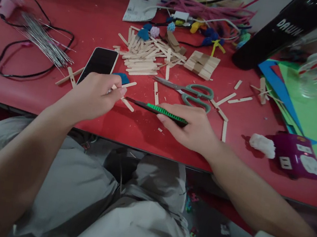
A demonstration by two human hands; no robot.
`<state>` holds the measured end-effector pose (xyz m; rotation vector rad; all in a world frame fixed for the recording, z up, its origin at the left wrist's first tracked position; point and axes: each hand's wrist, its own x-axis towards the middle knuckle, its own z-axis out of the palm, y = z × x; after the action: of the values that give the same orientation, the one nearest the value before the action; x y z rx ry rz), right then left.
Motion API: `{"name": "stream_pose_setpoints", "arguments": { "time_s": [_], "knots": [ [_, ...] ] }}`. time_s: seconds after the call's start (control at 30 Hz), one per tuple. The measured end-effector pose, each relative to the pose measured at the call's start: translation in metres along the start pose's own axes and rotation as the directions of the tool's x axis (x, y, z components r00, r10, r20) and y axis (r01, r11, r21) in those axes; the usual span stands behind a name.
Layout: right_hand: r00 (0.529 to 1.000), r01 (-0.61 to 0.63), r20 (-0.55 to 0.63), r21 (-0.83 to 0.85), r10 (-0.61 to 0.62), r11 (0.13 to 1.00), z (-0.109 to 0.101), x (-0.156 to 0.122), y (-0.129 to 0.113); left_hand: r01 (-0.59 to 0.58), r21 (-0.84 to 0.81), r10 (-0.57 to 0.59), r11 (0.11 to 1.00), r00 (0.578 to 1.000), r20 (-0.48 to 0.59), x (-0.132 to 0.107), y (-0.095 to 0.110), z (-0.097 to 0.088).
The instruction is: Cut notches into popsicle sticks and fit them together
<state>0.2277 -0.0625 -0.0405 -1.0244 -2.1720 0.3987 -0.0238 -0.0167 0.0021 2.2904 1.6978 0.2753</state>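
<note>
My left hand (97, 98) is closed in a pinch on a wooden craft stick (127, 104) above the red table (80, 22). My right hand (194, 129) is wrapped around a green-and-black utility knife (159, 112), whose blade tip points left and meets the stick by my left fingers. A second stick piece (128, 85) pokes out above my left fingertips. A pile of loose craft sticks (144, 58) lies just beyond my hands.
A phone (99, 63) lies face up left of the pile, teal scissors (192, 94) to its right. A glued stick panel (202, 64), pom-poms and pipe cleaners (205, 10) sit farther back. Coloured paper (313, 107), a purple power strip (299, 157), metal wires (43, 38) and a black bottle (280, 33) lie around.
</note>
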Motion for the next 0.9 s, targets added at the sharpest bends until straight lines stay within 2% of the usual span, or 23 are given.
{"name": "stream_pose_setpoints", "arguments": {
  "time_s": [0.1,0.17,0.27,0.37,0.47,0.67,0.9],
  "knots": [
    [0.986,-0.149,0.089,0.085,0.141,0.985,-0.004,0.005,-0.001,-0.023,0.001,0.023,1.0,1.0,-0.022,0.0,-0.001,-0.001],
    [0.979,-0.18,0.123,0.117,0.166,0.977,-0.004,0.007,-0.002,-0.044,-0.005,0.043,0.999,0.998,-0.039,0.0,-0.001,-0.002],
    [0.979,-0.147,0.159,0.123,0.126,0.981,-0.003,0.008,-0.003,-0.057,-0.005,0.057,0.998,0.997,-0.055,-0.001,-0.001,-0.003],
    [0.979,-0.071,0.196,0.059,0.058,0.996,0.0,0.007,-0.003,-0.05,-0.008,0.049,0.999,0.997,-0.052,-0.003,0.0,-0.003],
    [0.98,-0.039,0.196,0.001,0.038,0.999,0.002,0.006,-0.003,-0.071,-0.04,0.069,0.997,0.996,-0.053,-0.004,0.002,-0.004],
    [0.982,-0.092,0.171,0.049,0.082,0.995,0.003,0.006,-0.01,-0.125,-0.053,0.12,0.991,0.989,-0.088,-0.003,0.003,-0.002],
    [0.977,-0.143,0.168,0.038,0.134,0.989,0.008,0.004,-0.019,-0.101,-0.002,0.1,0.995,0.99,-0.101,-0.001,0.002,-0.001]
  ]
}}
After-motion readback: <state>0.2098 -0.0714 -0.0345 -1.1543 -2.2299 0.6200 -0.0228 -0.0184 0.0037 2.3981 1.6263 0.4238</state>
